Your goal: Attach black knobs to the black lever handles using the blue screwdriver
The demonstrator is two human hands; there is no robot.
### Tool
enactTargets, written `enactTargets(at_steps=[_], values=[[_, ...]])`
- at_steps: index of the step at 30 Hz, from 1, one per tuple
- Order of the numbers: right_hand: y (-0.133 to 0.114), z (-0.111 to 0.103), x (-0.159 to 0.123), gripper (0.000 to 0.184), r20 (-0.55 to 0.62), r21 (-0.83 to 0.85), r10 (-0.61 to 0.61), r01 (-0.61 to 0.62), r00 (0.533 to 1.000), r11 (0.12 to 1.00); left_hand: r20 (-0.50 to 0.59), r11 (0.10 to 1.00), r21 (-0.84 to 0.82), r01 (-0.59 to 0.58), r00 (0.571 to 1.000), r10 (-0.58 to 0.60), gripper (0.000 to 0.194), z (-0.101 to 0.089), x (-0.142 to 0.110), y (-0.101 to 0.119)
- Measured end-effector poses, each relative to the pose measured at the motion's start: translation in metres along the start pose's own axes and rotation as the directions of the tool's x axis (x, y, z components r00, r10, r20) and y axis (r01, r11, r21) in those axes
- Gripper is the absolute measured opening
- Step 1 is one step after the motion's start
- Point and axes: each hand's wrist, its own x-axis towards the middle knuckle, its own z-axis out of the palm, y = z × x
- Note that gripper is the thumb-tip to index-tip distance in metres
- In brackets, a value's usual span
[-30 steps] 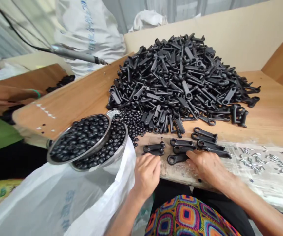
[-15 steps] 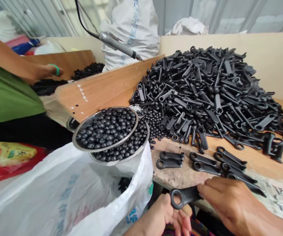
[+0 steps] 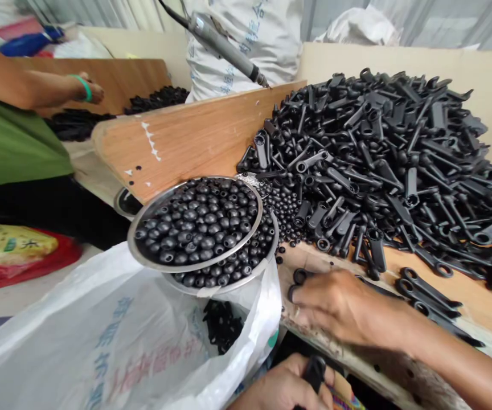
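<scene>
Low in the view, my left hand (image 3: 292, 387) is closed around a black plastic ring-ended lever (image 3: 314, 373); part of the lever is hidden by the fingers. At the near edge of the bench, my right hand (image 3: 344, 310) has its fingers curled over another ring-ended lever (image 3: 292, 291), and a second ring end (image 3: 301, 276) shows just behind it. Right of that hand lies a row of matching levers (image 3: 427, 290). Two stacked metal bowls (image 3: 143, 259) hold black beads with holes (image 3: 203, 222).
A large heap of levers (image 3: 400, 136) covers the bench's far side. An open white sack (image 3: 143, 341) stands below the bowls. A powered screwdriver (image 3: 224, 48) hangs above a wooden divider (image 3: 195, 136). At left, a co-worker's arm (image 3: 28, 85) reaches over another bench.
My right hand has let go of the lever held between both hands and moved left onto the levers on the bench. My left hand keeps that lever, lower and tilted upright. The view has shifted.
</scene>
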Motion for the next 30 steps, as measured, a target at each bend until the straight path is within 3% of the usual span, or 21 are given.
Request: enactTargets(at_steps=[5, 11, 16, 19, 20, 21, 24, 26, 27, 30], values=[[0.035, -0.002, 0.052, 0.017, -0.037, -0.205, 0.265, -0.267, 0.964, 0.942, -0.076, 0.991, 0.131, 0.016, 0.997, -0.006, 0.035, 0.006, -0.006, 0.001], [0.036, 0.015, 0.085, 0.026, -0.013, -0.242, 0.293, -0.287, 0.956, 0.927, -0.142, 0.972, 0.235, 0.023, 0.99, 0.011, 0.033, 0.014, -0.015, 0.008], [0.035, -0.002, 0.062, 0.022, -0.053, -0.187, 0.292, -0.297, 0.955, 0.936, -0.156, 0.96, 0.276, -0.046, 0.983, 0.092, 0.031, 0.023, -0.018, 0.014], [0.032, -0.013, 0.017, 0.019, -0.162, 0.139, 0.246, -0.225, 0.956, 0.964, -0.166, 0.918, 0.376, -0.127, 0.965, 0.202, 0.031, 0.036, -0.024, 0.024], [0.031, -0.013, -0.002, 0.018, -0.213, 0.332, 0.254, -0.175, 0.944, 0.927, -0.167, 0.891, 0.424, -0.164, 0.952, 0.255, 0.03, 0.042, -0.025, 0.029], [0.029, -0.009, -0.021, 0.016, -0.256, 0.537, 0.289, -0.113, 0.922, 0.836, -0.162, 0.851, 0.485, -0.2, 0.936, 0.313, 0.028, 0.048, -0.026, 0.033], [0.021, 0.018, -0.075, 0.017, -0.273, 0.925, 0.483, 0.09, 0.832, 0.369, -0.161, 0.652, 0.717, -0.248, 0.85, 0.501, 0.021, 0.069, -0.024, 0.045], [0.015, 0.046, -0.102, 0.022, -0.258, 0.964, 0.575, 0.248, 0.777, 0.097, -0.136, 0.481, 0.847, -0.226, 0.782, 0.608, 0.022, 0.082, -0.017, 0.048], [0.012, 0.06, -0.112, 0.023, -0.265, 0.945, 0.602, 0.327, 0.753, 0.008, -0.107, 0.39, 0.896, -0.215, 0.747, 0.656, 0.023, 0.089, -0.012, 0.048], [0.005, 0.097, -0.133, 0.023, -0.304, 0.857, 0.66, 0.5, 0.687, -0.126, 0.035, 0.134, 0.97, -0.205, 0.66, 0.75, 0.029, 0.107, 0.006, 0.042]])
